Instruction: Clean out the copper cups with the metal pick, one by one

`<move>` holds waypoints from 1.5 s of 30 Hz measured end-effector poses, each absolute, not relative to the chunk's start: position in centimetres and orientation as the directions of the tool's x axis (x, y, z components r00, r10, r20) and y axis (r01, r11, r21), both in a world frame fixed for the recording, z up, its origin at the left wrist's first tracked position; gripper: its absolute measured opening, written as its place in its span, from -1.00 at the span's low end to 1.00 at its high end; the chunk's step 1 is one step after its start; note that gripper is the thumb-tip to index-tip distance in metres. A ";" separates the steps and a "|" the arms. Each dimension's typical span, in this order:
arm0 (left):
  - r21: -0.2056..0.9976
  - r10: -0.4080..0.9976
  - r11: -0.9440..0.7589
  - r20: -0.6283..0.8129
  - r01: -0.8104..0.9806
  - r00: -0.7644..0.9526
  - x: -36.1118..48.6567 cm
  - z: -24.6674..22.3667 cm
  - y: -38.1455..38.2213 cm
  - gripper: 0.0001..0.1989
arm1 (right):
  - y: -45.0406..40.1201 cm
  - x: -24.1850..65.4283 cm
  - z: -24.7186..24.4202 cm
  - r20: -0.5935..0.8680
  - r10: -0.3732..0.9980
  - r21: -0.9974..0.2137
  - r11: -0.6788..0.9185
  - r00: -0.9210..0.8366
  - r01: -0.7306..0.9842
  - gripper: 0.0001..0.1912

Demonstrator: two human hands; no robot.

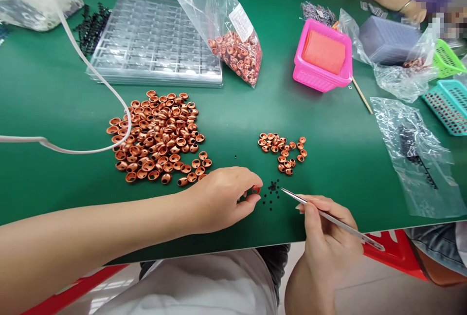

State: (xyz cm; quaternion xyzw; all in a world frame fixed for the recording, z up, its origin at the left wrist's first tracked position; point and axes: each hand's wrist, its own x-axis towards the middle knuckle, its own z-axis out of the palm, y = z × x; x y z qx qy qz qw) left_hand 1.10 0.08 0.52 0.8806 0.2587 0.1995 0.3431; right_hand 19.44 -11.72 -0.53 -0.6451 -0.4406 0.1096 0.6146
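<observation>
Between thumb and index finger, my left hand [228,195] pinches a small copper-coloured ring [256,190]. My right hand [330,227] is closed around metal tweezers [337,222], whose tips point left at a scatter of tiny black pieces [273,186] on the green table. Those black pieces lie just right of the left fingertips. Beyond them sits a small group of copper cup-shaped rings [288,152]. A large heap of the same copper rings [156,135] lies left of and behind my left hand.
Stacked clear plastic trays [153,42] lie behind the heap, beside a clear bag of copper rings [239,57]. A white cable [91,69] loops over the heap. Rightward are a pink basket [323,81], a wooden stick [362,95], a plastic bag [419,159] and a co-worker's arm [394,1].
</observation>
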 end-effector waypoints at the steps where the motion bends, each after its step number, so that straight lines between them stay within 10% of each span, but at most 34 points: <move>1: 0.713 0.595 -0.627 0.178 0.314 0.784 1.2 0.4 0.2 -0.88 | -11.7 19.4 -0.7 0.374 0.717 -0.886 0.090 0.588 0.455 -0.86; 45: 0.798 0.572 -0.515 0.048 0.313 0.819 1.4 1.1 0.9 -0.87 | -10.9 18.6 -0.4 0.380 0.758 -0.780 -0.045 0.530 0.624 -0.94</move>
